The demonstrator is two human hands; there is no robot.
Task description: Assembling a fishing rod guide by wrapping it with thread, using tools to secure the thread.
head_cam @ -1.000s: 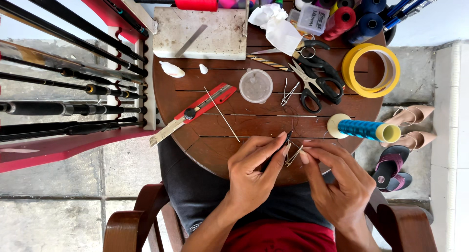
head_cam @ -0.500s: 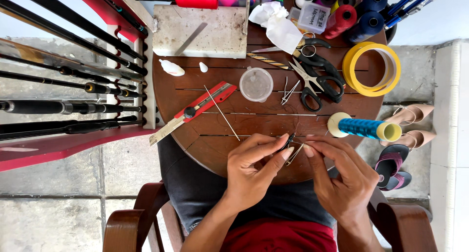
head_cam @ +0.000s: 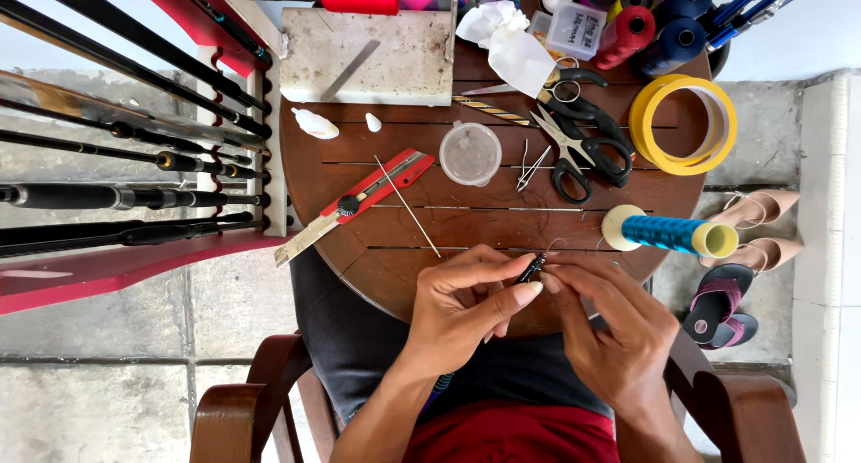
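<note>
I look down on a round wooden table [head_cam: 404,257] that stands on a paved stone floor, and the person sits at its lower edge in a wooden chair. At the left of the frame a red rack [head_cam: 134,266] carries several dark fishing rods [head_cam: 126,194] lying almost level.

On the table I see a red utility knife [head_cam: 359,203] lying slanted, a thin pale stick [head_cam: 408,207] beside it, a clear plastic cup [head_cam: 470,153], black-handled scissors [head_cam: 578,140], a yellow tape ring [head_cam: 683,125], and a spool of turquoise thread [head_cam: 668,232] on its side at the right. Bigger spools of red and blue thread [head_cam: 655,28] stand at the upper edge.

The two hands meet at the lower middle of the frame, just over the table edge. The left hand [head_cam: 466,306] is closed in a pinch: thumb and forefinger press on a small dark piece [head_cam: 532,267], which looks like a short rod part or a guide; I cannot tell exactly which. The right hand [head_cam: 610,328] comes from the right, its fingertips touching the same piece from the other side, also closed on it or on a fine thread there; this thread is too thin for me to be sure.

The long axis of the small piece goes from lower left to upper right, pointing away from the left thumb toward the thread spool. The left hand carries it, so it is the nearer one; the right fingertips are just beside its upper end.
</note>
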